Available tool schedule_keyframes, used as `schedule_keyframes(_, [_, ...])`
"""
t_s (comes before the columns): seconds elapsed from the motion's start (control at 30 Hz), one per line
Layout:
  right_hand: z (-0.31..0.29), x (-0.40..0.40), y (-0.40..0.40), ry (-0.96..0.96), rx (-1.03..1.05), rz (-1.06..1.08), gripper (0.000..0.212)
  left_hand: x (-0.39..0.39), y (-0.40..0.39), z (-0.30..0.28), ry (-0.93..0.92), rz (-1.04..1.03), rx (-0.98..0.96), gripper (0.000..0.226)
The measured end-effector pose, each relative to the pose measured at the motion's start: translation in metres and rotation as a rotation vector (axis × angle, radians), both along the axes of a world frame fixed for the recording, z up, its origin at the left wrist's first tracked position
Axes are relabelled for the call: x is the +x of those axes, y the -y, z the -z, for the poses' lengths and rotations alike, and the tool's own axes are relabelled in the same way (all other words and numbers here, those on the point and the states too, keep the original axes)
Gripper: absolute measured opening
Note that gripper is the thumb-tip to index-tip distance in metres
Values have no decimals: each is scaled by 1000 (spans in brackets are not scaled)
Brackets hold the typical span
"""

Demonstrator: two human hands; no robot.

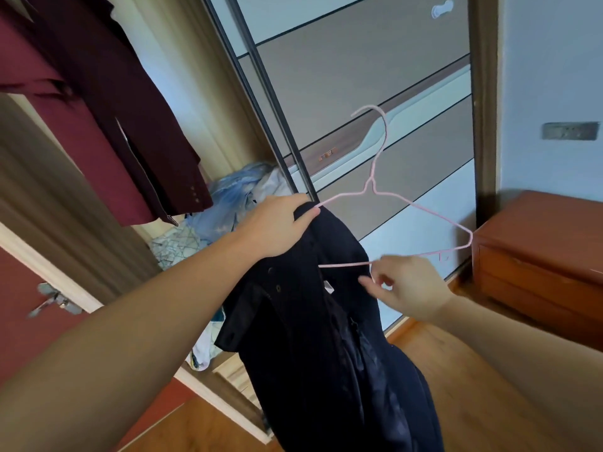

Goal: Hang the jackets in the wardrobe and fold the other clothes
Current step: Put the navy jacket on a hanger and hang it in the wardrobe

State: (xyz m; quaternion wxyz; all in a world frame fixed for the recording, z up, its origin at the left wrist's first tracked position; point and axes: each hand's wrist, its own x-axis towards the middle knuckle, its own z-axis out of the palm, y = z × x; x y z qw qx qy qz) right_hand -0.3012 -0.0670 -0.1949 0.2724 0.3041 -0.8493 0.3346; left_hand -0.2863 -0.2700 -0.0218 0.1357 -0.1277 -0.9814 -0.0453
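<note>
A dark navy jacket (326, 337) hangs in front of me, one shoulder slipped over the left end of a pink wire hanger (424, 212). My left hand (277, 226) grips the jacket's shoulder together with that end of the hanger. My right hand (408, 288) pinches the hanger's bottom wire by the jacket's collar. The hanger's right end and hook stick out bare. Two maroon jackets (107, 119) hang inside the open wardrobe at upper left.
A sliding wardrobe door (375, 76) stands straight ahead. Crumpled light blue clothes (235, 197) lie piled on the wardrobe floor. A reddish wooden cabinet (541, 256) is at right, a red door with a metal handle (55, 300) at left.
</note>
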Motion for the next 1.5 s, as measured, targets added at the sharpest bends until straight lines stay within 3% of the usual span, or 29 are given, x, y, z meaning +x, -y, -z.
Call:
schedule_keyframes(0.07, [26, 0, 15, 257, 266, 24, 36, 2, 2, -15, -34, -5, -25, 29])
schedule_keyframes(0.1, [35, -3, 21, 369, 303, 57, 34, 3, 4, -24, -56, -6, -40, 30])
schedule_keyframes(0.2, [41, -15, 41, 572, 190, 123, 53, 13, 14, -50, -126, -17, -29, 28])
schedule_keyframes(0.3, [38, -29, 63, 665, 188, 97, 57, 28, 33, -68, -171, -27, 6, 27])
schedule_keyframes(0.4, [27, -41, 78, 594, 242, 124, 23, 41, 63, -76, -214, -77, 43, 28])
schedule_keyframes(0.47, [25, -48, 88, 620, 135, 109, 18, 48, 83, -79, -251, -116, 83, 27])
schedule_keyframes(0.6, [5, -40, 131, 929, -113, -327, 61, 53, 101, -80, -305, -112, 122, 23])
schedule_keyframes(0.67, [4, -40, 154, 905, -128, -362, 48, 53, 102, -79, -318, -101, 128, 27])
schedule_keyframes(0.77, [2, -51, 163, 791, -55, -193, 20, 58, 108, -80, -315, -93, 113, 31])
schedule_keyframes(0.9, [-7, -73, 133, 577, 57, -91, 13, 72, 142, -69, -295, -127, 80, 27])
schedule_keyframes(1.1, [-34, -92, 97, 394, 34, -201, 17, 89, 198, -34, -235, -135, 27, 54])
schedule_keyframes(1.37, [-72, -105, 79, 483, 227, -295, 15, 95, 219, -13, -284, -169, 50, 51])
schedule_keyframes(1.5, [-89, -111, 68, 458, 320, -215, 7, 97, 216, -7, -321, -102, 87, 49])
